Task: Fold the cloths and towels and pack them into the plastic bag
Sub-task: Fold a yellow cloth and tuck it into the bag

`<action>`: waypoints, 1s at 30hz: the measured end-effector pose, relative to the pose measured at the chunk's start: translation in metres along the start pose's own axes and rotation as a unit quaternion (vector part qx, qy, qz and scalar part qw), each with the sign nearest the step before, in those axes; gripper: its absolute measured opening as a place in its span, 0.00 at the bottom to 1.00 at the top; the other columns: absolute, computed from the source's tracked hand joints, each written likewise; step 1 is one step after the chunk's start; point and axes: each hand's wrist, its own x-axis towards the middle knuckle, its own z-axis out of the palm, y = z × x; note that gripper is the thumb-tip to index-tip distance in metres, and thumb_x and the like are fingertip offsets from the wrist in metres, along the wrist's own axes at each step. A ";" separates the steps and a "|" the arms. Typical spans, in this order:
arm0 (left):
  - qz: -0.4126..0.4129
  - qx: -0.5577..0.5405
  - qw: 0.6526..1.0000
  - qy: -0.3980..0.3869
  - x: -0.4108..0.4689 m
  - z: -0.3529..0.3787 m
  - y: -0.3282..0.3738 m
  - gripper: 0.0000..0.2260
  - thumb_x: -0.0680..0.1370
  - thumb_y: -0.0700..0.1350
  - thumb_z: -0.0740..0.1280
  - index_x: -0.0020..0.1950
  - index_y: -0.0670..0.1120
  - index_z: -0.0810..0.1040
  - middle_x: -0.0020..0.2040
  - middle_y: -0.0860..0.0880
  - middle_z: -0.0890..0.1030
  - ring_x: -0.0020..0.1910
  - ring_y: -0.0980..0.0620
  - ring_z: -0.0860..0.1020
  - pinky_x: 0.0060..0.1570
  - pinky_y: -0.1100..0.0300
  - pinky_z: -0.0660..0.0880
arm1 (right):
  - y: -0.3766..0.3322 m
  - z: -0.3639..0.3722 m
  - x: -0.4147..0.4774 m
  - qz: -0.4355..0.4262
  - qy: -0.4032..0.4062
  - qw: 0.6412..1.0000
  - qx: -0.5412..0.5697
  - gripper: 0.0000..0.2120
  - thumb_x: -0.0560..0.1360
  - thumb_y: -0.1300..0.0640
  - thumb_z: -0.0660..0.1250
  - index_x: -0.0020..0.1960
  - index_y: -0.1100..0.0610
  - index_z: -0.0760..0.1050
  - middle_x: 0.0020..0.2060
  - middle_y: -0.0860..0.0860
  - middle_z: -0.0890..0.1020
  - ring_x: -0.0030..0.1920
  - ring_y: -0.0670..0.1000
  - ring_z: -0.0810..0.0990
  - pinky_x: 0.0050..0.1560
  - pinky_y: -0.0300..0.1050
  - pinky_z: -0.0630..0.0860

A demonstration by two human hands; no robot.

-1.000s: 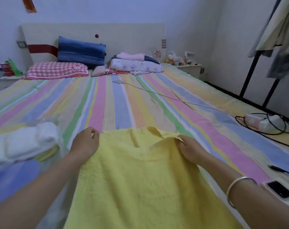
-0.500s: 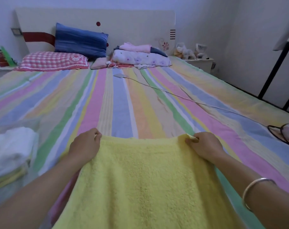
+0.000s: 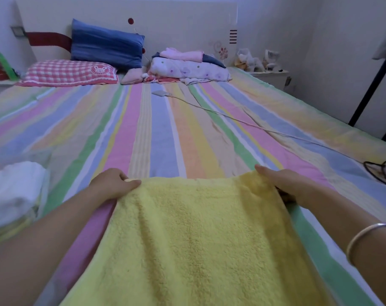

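A yellow towel [image 3: 194, 235] lies spread lengthwise on the striped bed [image 3: 165, 133], running from the bottom of the view up to its far edge. My left hand [image 3: 112, 184] pinches the far left corner of the towel. My right hand [image 3: 282, 184] grips the far right corner, its fingers tucked under the edge. A stack of folded white and yellow cloths [image 3: 13, 195] sits inside a clear plastic bag at the left edge.
Pillows [image 3: 106, 46] and folded bedding [image 3: 187, 67] lie at the headboard. A white cable [image 3: 243, 122] runs across the bed from a small device [image 3: 160, 93]. A black cord coil [image 3: 382, 173] lies at the right edge, with a black rack [image 3: 368, 89] beyond.
My hands have carried the towel's far edge forward and pulled it straight and flat on the bed. The view has tilted down and moved closer.
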 end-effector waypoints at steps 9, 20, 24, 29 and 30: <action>-0.054 -0.248 0.965 -0.061 -0.010 -0.008 0.000 0.15 0.73 0.51 0.74 0.48 0.39 0.81 0.44 0.43 0.82 0.37 0.50 0.77 0.34 0.61 0.71 | -0.003 0.008 -0.008 -0.065 0.076 0.983 0.155 0.15 0.76 0.52 0.70 0.55 0.62 0.80 0.43 0.56 0.83 0.41 0.54 0.82 0.41 0.44 0.76; 0.085 -0.525 0.841 0.101 -0.057 -0.123 0.047 0.06 0.74 0.43 0.73 0.47 0.42 0.80 0.46 0.43 0.82 0.39 0.50 0.80 0.45 0.58 0.79 | -0.089 -0.073 -0.099 -0.244 0.179 0.879 0.368 0.07 0.74 0.51 0.72 0.38 0.51 0.81 0.34 0.47 0.82 0.33 0.45 0.81 0.40 0.43 0.80; 0.176 -0.555 0.804 0.121 -0.107 -0.173 0.062 0.03 0.75 0.42 0.71 0.47 0.44 0.79 0.43 0.47 0.82 0.39 0.53 0.80 0.42 0.63 0.77 | -0.096 -0.108 -0.164 -0.321 0.168 0.836 0.413 0.07 0.76 0.51 0.69 0.41 0.53 0.80 0.32 0.47 0.80 0.31 0.45 0.76 0.32 0.39 0.74; 0.260 -0.559 0.784 0.074 -0.188 -0.181 0.044 0.03 0.77 0.40 0.68 0.48 0.45 0.80 0.40 0.53 0.84 0.40 0.57 0.81 0.47 0.63 0.78 | -0.053 -0.119 -0.242 -0.369 0.125 0.810 0.437 0.09 0.71 0.46 0.69 0.45 0.51 0.80 0.36 0.46 0.81 0.37 0.46 0.78 0.44 0.46 0.76; 0.264 -0.554 0.787 0.055 -0.206 -0.173 0.033 0.02 0.76 0.41 0.69 0.48 0.44 0.80 0.40 0.53 0.84 0.41 0.56 0.81 0.49 0.62 0.78 | -0.038 -0.117 -0.255 -0.366 0.113 0.811 0.442 0.13 0.67 0.44 0.71 0.45 0.51 0.80 0.38 0.47 0.82 0.40 0.48 0.79 0.48 0.50 0.77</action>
